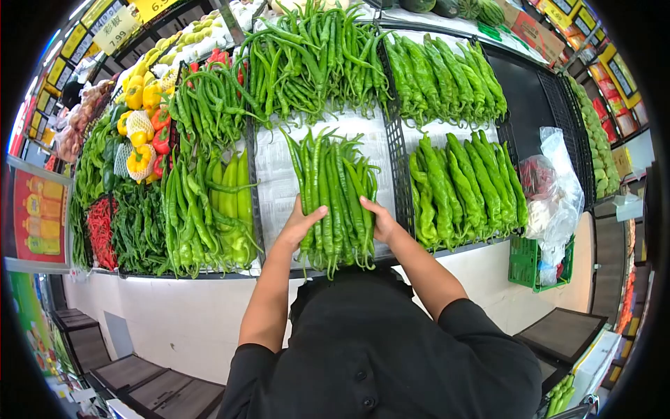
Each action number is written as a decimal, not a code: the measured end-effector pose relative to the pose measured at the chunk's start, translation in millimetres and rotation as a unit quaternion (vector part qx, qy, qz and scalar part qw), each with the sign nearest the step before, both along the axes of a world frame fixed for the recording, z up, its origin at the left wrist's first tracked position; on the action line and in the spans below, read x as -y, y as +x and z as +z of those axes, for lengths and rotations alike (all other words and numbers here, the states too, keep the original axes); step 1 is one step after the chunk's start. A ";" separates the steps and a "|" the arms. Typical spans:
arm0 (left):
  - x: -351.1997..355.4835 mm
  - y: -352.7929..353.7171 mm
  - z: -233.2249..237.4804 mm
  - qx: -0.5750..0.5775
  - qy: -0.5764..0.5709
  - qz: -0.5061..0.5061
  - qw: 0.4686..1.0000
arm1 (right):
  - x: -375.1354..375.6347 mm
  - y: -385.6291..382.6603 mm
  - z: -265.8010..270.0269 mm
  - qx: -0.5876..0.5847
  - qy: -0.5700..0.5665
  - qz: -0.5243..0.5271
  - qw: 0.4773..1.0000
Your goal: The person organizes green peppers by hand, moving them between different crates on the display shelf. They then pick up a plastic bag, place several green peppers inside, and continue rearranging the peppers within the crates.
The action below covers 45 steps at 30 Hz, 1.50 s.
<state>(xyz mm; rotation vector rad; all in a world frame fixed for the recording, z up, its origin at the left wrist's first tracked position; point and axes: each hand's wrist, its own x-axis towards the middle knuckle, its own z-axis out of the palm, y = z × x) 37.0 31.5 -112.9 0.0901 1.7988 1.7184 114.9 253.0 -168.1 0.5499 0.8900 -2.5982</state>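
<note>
My left hand (301,221) presses against the left side of a bundle of long green chili peppers (336,202), its thumb lying over the front ones. From the other side my right hand (380,219) grips the same bundle, thumb on top. The peppers lie side by side, roughly lengthwise toward me, stems mostly at the far end. Beneath them is a paper-lined section (272,167) of the display. Behind, separated by bare paper, rises a larger heap of long green chili peppers (314,63). My fingers under the bundle are mostly hidden.
Black crate walls (399,150) divide the sections. Wrinkled green peppers (467,185) lie in rows to the right, beside plastic bags (551,188). More green peppers (185,209), red chilies (102,234) and yellow bell peppers (142,94) are on the left. A green crate (520,262) sits below.
</note>
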 end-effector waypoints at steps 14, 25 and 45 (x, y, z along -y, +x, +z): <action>-56.7 -0.9 115.3 -0.182 0.087 -0.110 0.973 | -31.6 48.9 123.3 -0.135 0.198 -0.180 0.954; -9.0 -152.2 297.2 -0.353 0.001 0.040 0.935 | 2.5 -191.9 319.5 -0.339 0.182 -0.065 0.921; 51.1 -370.2 178.9 -0.310 -0.361 0.004 0.879 | 49.8 -437.0 204.1 -0.207 0.679 0.067 0.702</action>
